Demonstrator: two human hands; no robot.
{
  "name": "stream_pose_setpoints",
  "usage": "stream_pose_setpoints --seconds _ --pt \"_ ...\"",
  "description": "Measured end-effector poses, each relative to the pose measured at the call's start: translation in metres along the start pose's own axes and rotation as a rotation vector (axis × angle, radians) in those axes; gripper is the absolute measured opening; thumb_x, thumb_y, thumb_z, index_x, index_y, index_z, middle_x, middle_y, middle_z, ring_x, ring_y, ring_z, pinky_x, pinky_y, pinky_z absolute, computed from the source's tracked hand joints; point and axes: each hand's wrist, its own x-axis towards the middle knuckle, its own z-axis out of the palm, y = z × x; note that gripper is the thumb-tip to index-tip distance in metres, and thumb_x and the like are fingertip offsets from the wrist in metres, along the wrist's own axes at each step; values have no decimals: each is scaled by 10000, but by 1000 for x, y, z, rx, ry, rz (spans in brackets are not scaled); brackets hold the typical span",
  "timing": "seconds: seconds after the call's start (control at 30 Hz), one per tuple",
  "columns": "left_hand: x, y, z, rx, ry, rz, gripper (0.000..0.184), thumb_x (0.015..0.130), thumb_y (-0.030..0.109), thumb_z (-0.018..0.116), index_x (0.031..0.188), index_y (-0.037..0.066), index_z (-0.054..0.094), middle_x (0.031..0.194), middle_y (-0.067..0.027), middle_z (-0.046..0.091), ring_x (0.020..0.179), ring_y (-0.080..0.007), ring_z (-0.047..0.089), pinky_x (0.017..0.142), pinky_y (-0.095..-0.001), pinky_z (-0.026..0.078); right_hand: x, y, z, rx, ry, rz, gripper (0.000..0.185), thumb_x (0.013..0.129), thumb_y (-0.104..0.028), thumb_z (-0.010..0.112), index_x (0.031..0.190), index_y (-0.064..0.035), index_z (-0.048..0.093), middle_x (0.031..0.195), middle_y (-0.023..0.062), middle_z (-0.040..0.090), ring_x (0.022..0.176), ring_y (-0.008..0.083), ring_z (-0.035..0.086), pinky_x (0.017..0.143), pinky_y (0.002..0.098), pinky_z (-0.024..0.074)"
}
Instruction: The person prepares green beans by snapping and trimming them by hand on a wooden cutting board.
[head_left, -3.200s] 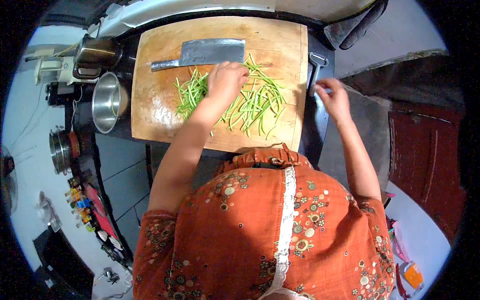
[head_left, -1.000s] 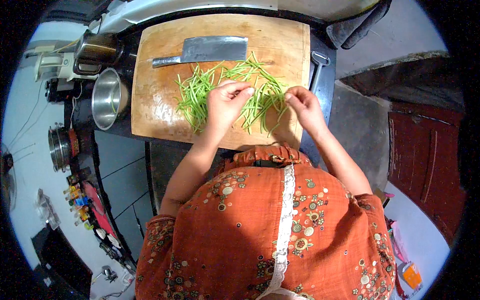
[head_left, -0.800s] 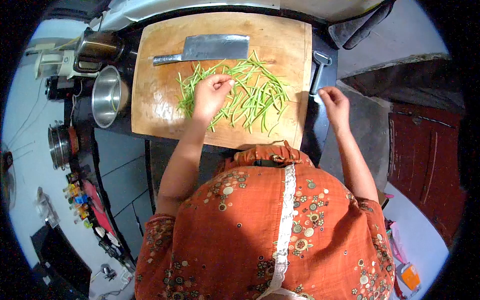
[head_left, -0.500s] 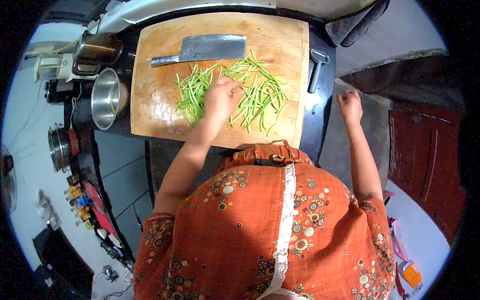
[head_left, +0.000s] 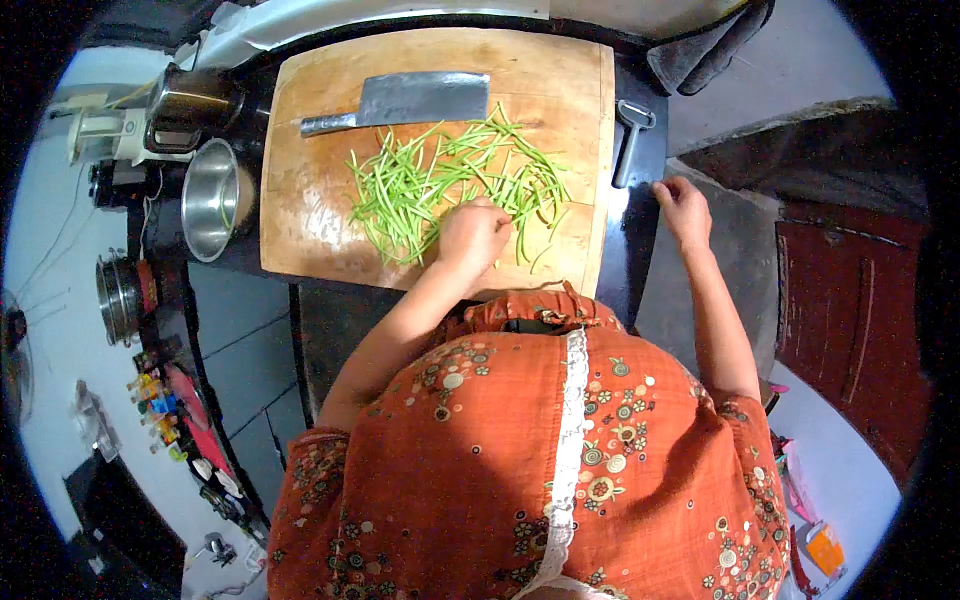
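Thin cut green vegetable stems [head_left: 395, 195] lie in a loose, spread pile on a wooden cutting board [head_left: 310, 220]. My left hand [head_left: 473, 238] is at the near side of the pile, fingers pinched together down among the stems; the fingertips are partly hidden. Behind the pile a cleaver [head_left: 425, 98] lies flat, its handle to the left. My right hand [head_left: 686, 212] is off the board, beside the counter's right edge, with its fingers curled in and nothing visible in them. Nearest to it is a peeler [head_left: 632, 140] on the dark counter.
Left of the board stands a steel bowl [head_left: 212, 198], tilted towards me, with a green stem inside. A dark metal pot [head_left: 195, 105] sits behind it. A dark cloth [head_left: 710, 50] hangs at the back right. The counter edge [head_left: 640, 270] runs along the right.
My left hand has moved right and nearer to me, from the middle of the stems to their near side. My right hand has shifted slightly left, towards the counter edge.
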Motion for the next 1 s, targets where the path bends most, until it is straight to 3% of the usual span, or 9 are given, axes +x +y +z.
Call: stream_pose_setpoints --seconds 0.1,0.2,0.3,0.47,0.57,0.67,0.77,0.87,1.0 --pt "-1 9 -23 -115 -68 -88 134 729 194 623 775 74 662 758 -96 597 679 -252 589 611 -351 472 -10 -28 10 284 -74 -211 242 802 -263 597 939 -67 639 859 138 635 798 258 620 678 336 482" --pt "-2 17 -44 -176 -94 -78 121 739 186 613 786 87 666 760 -96 602 686 -264 589 621 -362 471 -31 -81 8 484 -128 -560 184 808 -167 583 950 -64 637 933 130 601 836 260 598 736 321 474" --pt "-1 25 -64 -195 -95 -40 125 747 179 618 801 76 664 757 -96 603 672 -254 589 610 -352 467 -41 -107 13 304 -230 -694 185 793 -203 598 923 -76 637 850 102 617 853 277 580 723 353 467" --pt "-2 22 -71 -228 -76 10 137 754 165 630 834 60 668 759 -114 603 666 -243 585 603 -331 464 -49 -131 3 243 -250 -705 152 773 -183 628 844 -48 621 773 95 598 772 263 572 663 339 452" --pt "-2 15 -65 -339 -52 102 148 762 153 652 866 49 673 737 -84 593 630 -160 549 580 -267 441 -50 -135 4 275 -199 -744 135 762 -172 639 811 -49 614 758 91 593 762 263 569 656 343 450" --pt "-2 14 -64 -400 -121 12 135 770 144 652 863 50 679 754 -80 606 660 -139 556 593 -269 445 -52 -136 7 287 -149 -765 130 752 -160 650 799 -46 609 754 91 592 751 262 569 653 343 450" --pt "0 7 -53 -538 -1 -53 126 780 117 648 852 17 674 789 -65 624 673 -124 553 590 -258 449 -57 -136 8 316 -130 -713 132 746 -152 657 794 -39 607 757 95 593 741 262 572 653 338 452" --pt "6 7 -40 -1125 40 -440 130 773 83 657 869 -3 664 762 -41 625 637 -116 559 584 -228 460 -70 -138 14 398 -124 -615 141 750 -177 648 771 -47 599 755 101 597 744 276 577 653 354 455" --pt "9 12 -38 -1405 50 -541 160 799 110 641 905 -9 646 761 -33 618 603 -104 536 563 -209 447 -74 -130 29 629 -164 -435 146 766 -173 643 796 -34 611 752 92 611 695 214 587 638 304 458"
